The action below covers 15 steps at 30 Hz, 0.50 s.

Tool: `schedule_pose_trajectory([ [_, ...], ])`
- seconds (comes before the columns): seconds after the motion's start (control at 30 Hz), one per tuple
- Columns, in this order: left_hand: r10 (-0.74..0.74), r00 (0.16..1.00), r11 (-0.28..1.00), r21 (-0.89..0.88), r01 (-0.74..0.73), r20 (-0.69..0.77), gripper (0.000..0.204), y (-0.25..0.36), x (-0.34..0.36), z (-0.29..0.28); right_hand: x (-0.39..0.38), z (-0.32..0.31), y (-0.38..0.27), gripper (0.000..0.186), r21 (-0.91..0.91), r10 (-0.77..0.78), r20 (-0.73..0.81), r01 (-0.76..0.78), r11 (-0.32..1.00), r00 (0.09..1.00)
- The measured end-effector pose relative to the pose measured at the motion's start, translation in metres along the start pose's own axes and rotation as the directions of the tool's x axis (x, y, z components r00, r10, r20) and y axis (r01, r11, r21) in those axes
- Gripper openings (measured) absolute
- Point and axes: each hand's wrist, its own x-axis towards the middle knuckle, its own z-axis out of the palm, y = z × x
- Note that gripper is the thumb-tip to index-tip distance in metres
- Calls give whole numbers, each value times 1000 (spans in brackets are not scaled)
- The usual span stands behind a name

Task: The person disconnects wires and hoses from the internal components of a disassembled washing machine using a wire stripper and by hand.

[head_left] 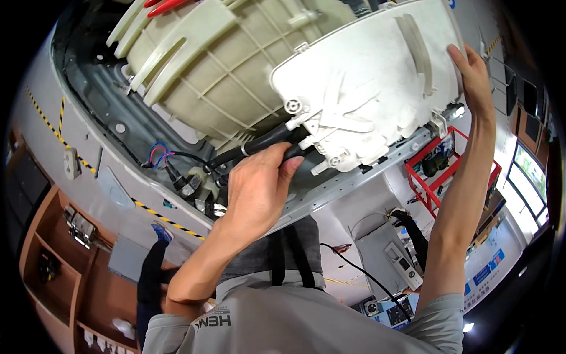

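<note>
A white plastic housing [365, 76] with moulded ribs and short spouts hangs tilted over the edge of an opened washing machine. My right hand [471, 74] grips its right edge, thumb on the face and fingers behind. Below the spouts, my left hand [256, 186] is closed round a short black rubber hose [293, 152], thumb along its side. That hose meets a lower spout; my fingers hide part of it. Another black hose [262, 141], with a clamp ring, runs behind my left hand to an upper spout. The cream tub [200, 76] lies behind.
The grey metal cabinet [109, 127] surrounds the tub. Wires [159, 154] and connectors sit left of my left hand. A red-framed cart [433, 189] stands at right, wooden shelving [76, 277] at lower left. Other people's legs [150, 277] show nearby.
</note>
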Motion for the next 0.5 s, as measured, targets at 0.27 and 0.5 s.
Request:
schedule_pose_trajectory([
  [0.27,-107,986,990,-82,118,126,28,5,7,-10,7,-6,-10,66,-73,0,-1,0,997,1000],
  [0.5,-204,958,968,-104,228,200,34,7,13,-14,8,-11,-10,64,-123,14,36,-10,992,999],
])
